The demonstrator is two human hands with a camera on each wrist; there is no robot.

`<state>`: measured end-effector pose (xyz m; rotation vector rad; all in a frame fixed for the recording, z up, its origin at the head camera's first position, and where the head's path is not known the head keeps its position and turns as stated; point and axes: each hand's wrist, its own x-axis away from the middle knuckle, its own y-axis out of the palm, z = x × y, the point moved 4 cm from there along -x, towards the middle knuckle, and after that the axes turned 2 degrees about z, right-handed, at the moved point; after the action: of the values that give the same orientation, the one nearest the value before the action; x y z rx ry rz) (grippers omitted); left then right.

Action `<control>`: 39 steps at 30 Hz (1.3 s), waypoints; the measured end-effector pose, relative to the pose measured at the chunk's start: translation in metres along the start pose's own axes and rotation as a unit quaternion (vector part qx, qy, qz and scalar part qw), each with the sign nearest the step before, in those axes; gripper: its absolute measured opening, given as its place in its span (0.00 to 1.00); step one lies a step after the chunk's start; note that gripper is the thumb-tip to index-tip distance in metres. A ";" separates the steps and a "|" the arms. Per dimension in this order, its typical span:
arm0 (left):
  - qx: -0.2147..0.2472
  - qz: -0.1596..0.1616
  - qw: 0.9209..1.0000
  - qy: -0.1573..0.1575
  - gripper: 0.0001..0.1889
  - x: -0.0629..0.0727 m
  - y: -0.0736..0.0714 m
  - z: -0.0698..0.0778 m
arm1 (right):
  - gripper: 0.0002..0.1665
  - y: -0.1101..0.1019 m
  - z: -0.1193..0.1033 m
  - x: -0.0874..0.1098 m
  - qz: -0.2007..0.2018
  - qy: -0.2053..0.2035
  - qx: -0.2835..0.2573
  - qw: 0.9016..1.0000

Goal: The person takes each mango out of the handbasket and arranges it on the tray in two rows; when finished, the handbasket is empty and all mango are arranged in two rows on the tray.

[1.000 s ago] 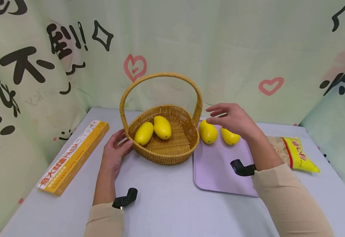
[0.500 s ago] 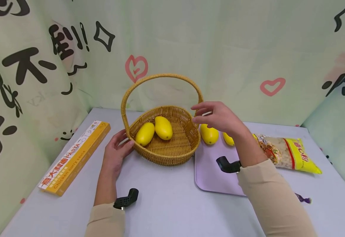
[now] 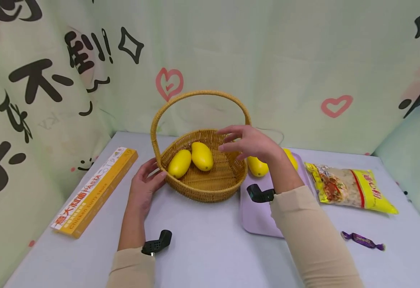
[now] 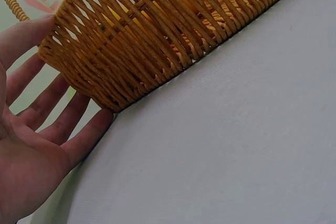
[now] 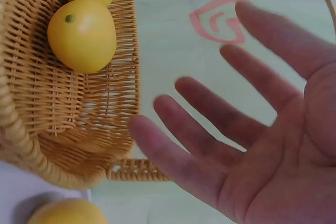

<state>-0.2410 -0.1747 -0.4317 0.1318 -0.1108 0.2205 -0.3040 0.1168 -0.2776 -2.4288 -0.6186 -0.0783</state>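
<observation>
A brown wicker basket (image 3: 210, 195) with a tall arched handle stands mid-table. Two yellow mangoes lie inside on its left, one mango (image 3: 179, 164) beside another mango (image 3: 202, 156). At the basket's left end my left hand (image 3: 146, 188) touches the wicker, thumb near the rim; the left wrist view shows its fingers spread, tips partly behind the weave. My right hand (image 3: 251, 142) hovers over the basket's right side, its fingers apart and nothing between them in the right wrist view. Two more mangoes (image 3: 258, 167) sit on a lilac tray (image 3: 260, 220), partly hidden by my right hand and forearm.
A long yellow and white pasta box (image 3: 94, 192) lies at the left. Right of the tray are a yellow, partly transparent food bag (image 3: 350, 188) and a purple wrapped candy (image 3: 363, 240). A printed curtain (image 3: 285, 72) hangs behind the table.
My right hand has moved left from above the tray's mangoes to over the basket, uncovering the food bag and candy. My left hand stays at the basket; the head view has shifted slightly.
</observation>
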 end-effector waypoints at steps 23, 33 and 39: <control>0.008 0.006 1.000 0.003 0.34 0.001 0.003 -0.003 | 0.36 0.033 0.020 -0.061 -0.026 0.056 -0.080 0.995; 0.010 0.010 1.000 -0.003 0.34 0.001 -0.001 -0.005 | 0.34 0.054 0.027 -0.082 -0.030 0.077 -0.048 0.995; 0.009 0.006 1.000 0.002 0.34 -0.001 -0.001 -0.002 | 0.36 0.060 0.026 -0.085 -0.027 0.081 -0.027 0.996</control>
<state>-0.2412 -0.1758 -0.4344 0.1495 -0.1064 0.2336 -0.3547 0.0553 -0.3486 -2.4285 -0.6144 -0.3161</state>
